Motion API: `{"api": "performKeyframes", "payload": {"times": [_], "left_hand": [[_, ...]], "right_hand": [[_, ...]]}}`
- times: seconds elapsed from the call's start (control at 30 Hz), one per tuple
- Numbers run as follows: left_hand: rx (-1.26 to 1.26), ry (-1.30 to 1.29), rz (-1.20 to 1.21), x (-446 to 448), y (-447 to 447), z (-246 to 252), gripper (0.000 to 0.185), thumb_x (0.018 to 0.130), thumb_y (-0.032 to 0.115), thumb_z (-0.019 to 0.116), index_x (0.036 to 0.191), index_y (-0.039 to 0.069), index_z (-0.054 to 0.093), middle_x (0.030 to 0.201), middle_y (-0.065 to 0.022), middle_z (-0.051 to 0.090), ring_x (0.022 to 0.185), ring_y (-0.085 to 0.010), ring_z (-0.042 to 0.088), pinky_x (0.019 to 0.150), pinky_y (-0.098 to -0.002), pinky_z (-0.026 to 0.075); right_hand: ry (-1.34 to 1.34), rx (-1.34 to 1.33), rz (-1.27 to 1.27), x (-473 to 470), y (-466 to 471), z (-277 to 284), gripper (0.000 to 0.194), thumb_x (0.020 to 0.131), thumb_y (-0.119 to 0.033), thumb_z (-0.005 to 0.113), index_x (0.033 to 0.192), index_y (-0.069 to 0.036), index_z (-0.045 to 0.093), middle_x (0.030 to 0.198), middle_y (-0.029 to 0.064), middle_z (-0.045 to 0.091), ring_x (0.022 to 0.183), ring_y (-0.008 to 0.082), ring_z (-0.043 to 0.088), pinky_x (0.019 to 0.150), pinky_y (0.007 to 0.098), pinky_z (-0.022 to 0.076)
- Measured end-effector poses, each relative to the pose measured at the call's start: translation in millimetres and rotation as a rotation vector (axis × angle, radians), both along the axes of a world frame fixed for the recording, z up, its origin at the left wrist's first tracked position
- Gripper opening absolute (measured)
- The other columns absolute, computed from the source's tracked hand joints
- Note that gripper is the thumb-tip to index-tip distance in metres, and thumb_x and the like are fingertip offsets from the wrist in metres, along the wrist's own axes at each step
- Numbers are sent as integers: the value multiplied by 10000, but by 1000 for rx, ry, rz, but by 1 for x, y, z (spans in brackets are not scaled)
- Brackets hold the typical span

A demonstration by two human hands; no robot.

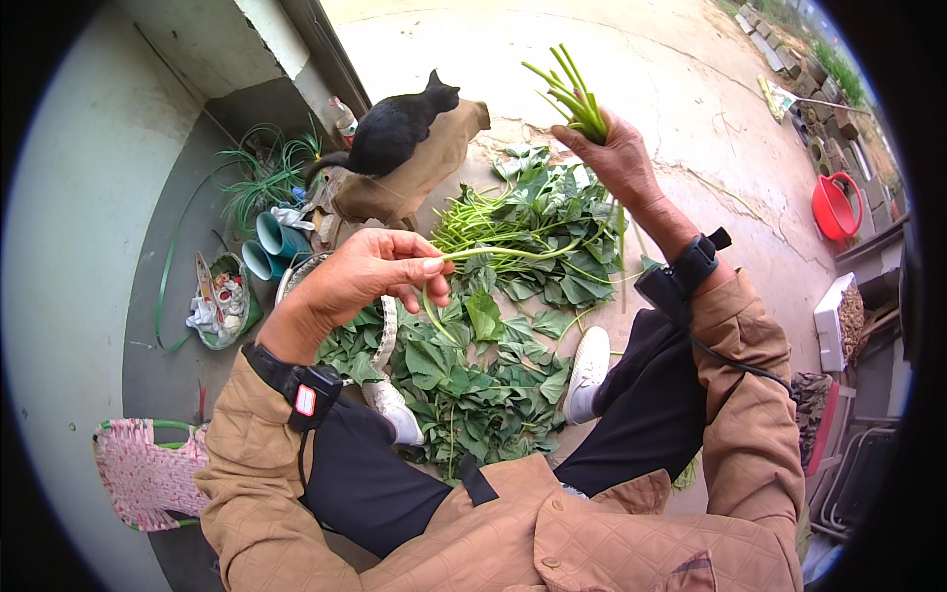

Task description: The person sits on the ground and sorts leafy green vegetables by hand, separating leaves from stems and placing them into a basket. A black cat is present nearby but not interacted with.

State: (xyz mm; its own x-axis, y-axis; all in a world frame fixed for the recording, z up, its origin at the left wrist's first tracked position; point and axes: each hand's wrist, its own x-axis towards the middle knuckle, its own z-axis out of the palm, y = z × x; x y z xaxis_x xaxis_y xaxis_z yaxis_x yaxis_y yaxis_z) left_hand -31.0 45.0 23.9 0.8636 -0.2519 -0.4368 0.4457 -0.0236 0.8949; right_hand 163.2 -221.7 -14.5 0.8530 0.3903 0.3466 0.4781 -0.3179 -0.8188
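Observation:
Between the thumb and fingers of my left hand is a long pale-green stem, which runs to the right over the leaves. My right hand, raised at the upper right, grips a bunch of green stems whose ends stick up past the thumb. Beneath my hands, a heap of leafy stems lies on the concrete, its stems pointing left. Nearer my body, loose green leaves spread between my white shoes. The leaves partly cover a pale curved rim beside my left hand.
A black cat sits on a brown sack-like cover beyond my left hand. At left are teal boots, green strapping, a filled bag and a woven seat. At right stand a red basin and a white foam box.

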Motion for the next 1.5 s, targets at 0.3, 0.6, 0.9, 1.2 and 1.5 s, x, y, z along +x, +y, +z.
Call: {"api": "performKeyframes", "payload": {"times": [0.3,0.6,0.9,1.2,1.5], "left_hand": [[28,13,20,-3,3,-11,221,910,205,679,1000,6,645,795,-33,658,681,-94,635,613,-208,515],[-214,-13,121,2,-20,-10,210,938,172,635,1047,-7,635,858,-62,660,748,-131,644,680,-248,539],[-386,1,153,2,-19,-3,262,960,140,582,1144,-44,615,899,-94,669,798,-161,662,724,-264,556],[-414,-41,158,4,-16,-8,207,934,140,617,1047,-34,624,890,-111,664,786,-168,665,704,-274,558],[-377,-100,179,8,-19,-8,133,928,127,605,987,8,622,837,-79,654,735,-136,646,669,-248,532]], "right_hand": [[334,89,283,-27,7,2,254,833,-246,771,1023,-85,721,895,22,695,792,93,626,757,258,539],[449,-30,555,-71,33,10,282,824,-266,783,992,-49,716,839,-4,688,772,67,592,746,268,498],[474,41,566,-70,29,22,264,837,-259,774,1001,-60,717,829,-12,678,771,56,590,700,247,495],[332,35,610,-75,30,18,226,823,-149,782,1011,-52,702,877,3,699,794,61,622,730,244,526],[664,204,587,-87,35,22,207,870,-216,731,979,-44,690,760,-2,633,616,45,541,537,191,428]]}}
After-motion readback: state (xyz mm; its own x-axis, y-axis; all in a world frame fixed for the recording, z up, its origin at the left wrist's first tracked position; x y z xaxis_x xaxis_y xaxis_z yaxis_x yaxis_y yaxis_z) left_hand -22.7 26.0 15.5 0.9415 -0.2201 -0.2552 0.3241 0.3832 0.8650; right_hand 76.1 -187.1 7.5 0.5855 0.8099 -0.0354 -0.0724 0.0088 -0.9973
